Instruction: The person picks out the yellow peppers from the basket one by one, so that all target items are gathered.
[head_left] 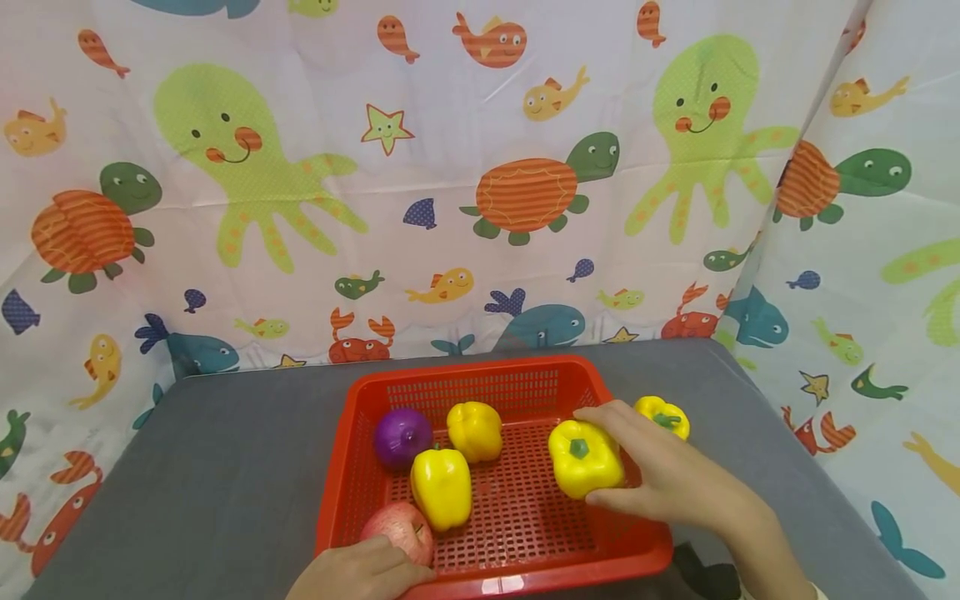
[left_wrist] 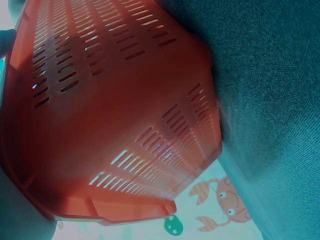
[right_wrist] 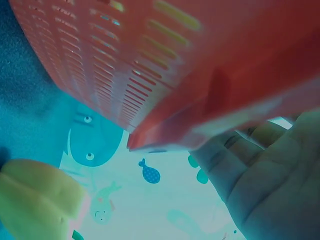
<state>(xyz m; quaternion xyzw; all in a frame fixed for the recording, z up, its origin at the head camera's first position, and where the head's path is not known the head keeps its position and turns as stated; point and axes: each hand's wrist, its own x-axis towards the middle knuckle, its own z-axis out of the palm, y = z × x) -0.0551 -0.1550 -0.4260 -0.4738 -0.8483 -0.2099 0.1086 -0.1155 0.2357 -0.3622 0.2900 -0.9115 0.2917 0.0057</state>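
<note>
In the head view, a red plastic basket (head_left: pixel 540 575) stands on a grey-covered table. My right hand (head_left: pixel 660 475) holds a yellow bell pepper (head_left: pixel 583 458) between thumb and fingers over the basket's right side. At the front left corner, my left hand (head_left: pixel 360 573) grips the basket's rim, its fingers beside a red apple (head_left: pixel 400 531). Inside, on the left, lie a purple onion (head_left: pixel 402 437) and two yellow bell peppers, one at the back (head_left: pixel 475 432) and one nearer (head_left: pixel 441 489). The right wrist view shows my palm (right_wrist: pixel 280 180) by the rim; the held pepper is hidden there.
Outside the basket, to its right, another yellow bell pepper (head_left: pixel 663 417) lies on the table (head_left: pixel 232 483), partly behind my right hand. A curtain (head_left: pixel 450 150) printed with sea animals hangs behind the table and along its sides. Something dark (head_left: pixel 705 575) sits near the basket's front right corner.
</note>
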